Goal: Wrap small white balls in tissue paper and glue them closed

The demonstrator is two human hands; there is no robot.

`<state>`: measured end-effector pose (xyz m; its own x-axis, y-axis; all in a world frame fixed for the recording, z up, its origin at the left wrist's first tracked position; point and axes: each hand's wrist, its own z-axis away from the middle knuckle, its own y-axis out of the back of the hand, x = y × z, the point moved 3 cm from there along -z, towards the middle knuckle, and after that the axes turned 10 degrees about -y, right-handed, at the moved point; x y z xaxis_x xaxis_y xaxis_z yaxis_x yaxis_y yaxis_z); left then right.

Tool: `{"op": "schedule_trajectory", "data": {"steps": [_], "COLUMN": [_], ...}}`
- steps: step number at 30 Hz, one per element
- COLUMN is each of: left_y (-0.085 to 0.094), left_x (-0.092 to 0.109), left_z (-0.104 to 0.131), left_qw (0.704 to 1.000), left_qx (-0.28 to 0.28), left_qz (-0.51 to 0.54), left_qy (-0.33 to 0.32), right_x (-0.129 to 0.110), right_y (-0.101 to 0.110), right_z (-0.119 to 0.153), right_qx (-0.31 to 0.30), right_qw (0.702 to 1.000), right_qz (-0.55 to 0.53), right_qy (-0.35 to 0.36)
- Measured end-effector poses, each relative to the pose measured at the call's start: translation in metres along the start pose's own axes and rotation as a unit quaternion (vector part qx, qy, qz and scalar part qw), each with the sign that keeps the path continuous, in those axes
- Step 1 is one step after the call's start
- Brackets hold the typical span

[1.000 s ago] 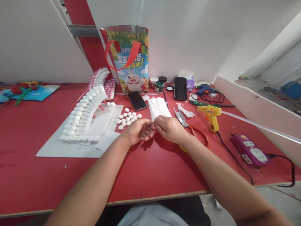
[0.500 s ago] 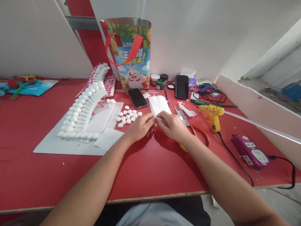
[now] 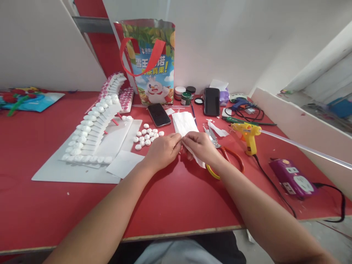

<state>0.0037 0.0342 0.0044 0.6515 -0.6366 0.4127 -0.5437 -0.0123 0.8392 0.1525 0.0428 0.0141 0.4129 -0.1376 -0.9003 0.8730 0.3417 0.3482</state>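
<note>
Single head view, you are looking forward and down from above your own lap, at arm's reach, your forearms are entering from the bottom edge, your left hand and right hand are sitting near mid-frame, red tabletop is spreading below, pale wall is standing beyond.

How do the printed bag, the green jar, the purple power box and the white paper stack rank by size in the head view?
Largest to smallest:
1. Printed bag
2. Purple power box
3. White paper stack, partly hidden
4. Green jar
</note>
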Motion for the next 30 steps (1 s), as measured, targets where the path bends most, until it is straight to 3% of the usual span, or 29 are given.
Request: {"op": "schedule_trajectory", "data": {"steps": [3,6,10,14,18,23,30], "left_y": [-0.003,-0.007,-0.008,-0.006,-0.004,-0.004,-0.002], "left_x": [0.002,0.003,0.002,0.001,-0.002,-0.004,-0.004], "left_z": [-0.001,-0.001,0.0,0.001,0.003,0.004,0.005], "left_qw": [0.995,0.991,0.997,0.997,0.995,0.996,0.994], "left_qx": [-0.02,-0.015,0.049,0.075,0.094,0.078,0.092], "left_qz": [-0.097,-0.129,-0.049,0.017,0.027,0.014,0.044], "left_qy": [-0.029,-0.018,0.023,0.01,0.021,0.031,0.044], "right_x": [0.001,0.004,0.005,0.008,0.012,0.013,0.018], "right_y": [-0.002,-0.002,-0.001,-0.001,-0.004,-0.003,0.0], "right_z": [-0.001,-0.003,-0.005,-0.008,-0.012,-0.012,-0.015], "right_qx": [-0.035,-0.037,-0.068,-0.101,-0.137,-0.127,-0.14], "right_qw": [0.993,0.979,0.956,0.928,0.906,0.92,0.914], "right_qz": [-0.104,-0.184,-0.25,-0.301,-0.347,-0.322,-0.338], "right_qy": [-0.047,-0.077,-0.139,-0.194,-0.2,-0.184,-0.173]}}
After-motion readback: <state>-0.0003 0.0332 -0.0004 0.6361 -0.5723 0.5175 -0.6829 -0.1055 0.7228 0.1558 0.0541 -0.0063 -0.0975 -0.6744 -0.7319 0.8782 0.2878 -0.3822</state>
